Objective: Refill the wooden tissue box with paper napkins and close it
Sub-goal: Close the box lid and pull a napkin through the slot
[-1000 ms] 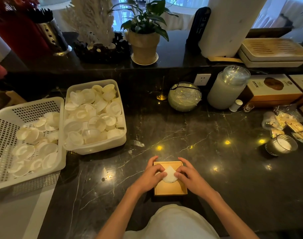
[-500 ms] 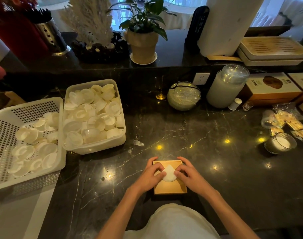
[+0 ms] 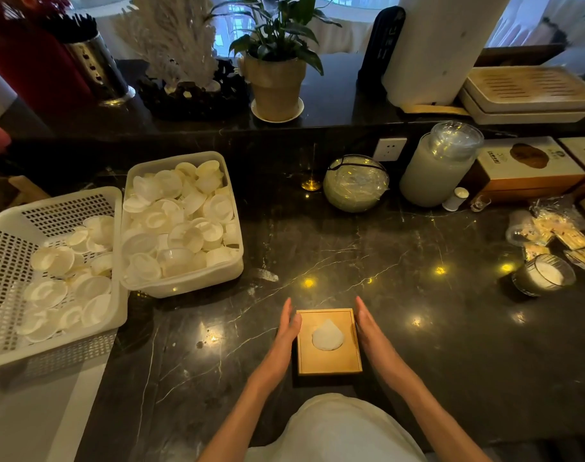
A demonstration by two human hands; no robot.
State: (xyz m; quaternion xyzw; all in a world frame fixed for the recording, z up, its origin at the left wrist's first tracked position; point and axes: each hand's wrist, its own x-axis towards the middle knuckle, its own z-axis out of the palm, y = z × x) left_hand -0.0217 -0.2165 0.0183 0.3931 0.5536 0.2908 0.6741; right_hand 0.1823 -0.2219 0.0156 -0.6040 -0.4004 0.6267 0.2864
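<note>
The wooden tissue box [image 3: 329,360] sits on the dark marble counter close to my body, its lid on. A white paper napkin [image 3: 327,336] pokes up through the round hole in the lid. My left hand [image 3: 284,335] lies flat against the box's left side, fingers straight and together. My right hand [image 3: 371,331] lies flat against the right side in the same way. Both palms face the box; neither hand curls around it.
Two white plastic bins of small white lids, one solid [image 3: 184,281] and one perforated basket [image 3: 4,248], stand at the left. A glass bowl [image 3: 356,183], a frosted jar [image 3: 434,168], a candle glass [image 3: 541,276] and snack packets [image 3: 561,233] line the back and right.
Both hands left the napkin on top of the lid and moved outward to the box's left and right sides. The napkin now stands free in the hole.
</note>
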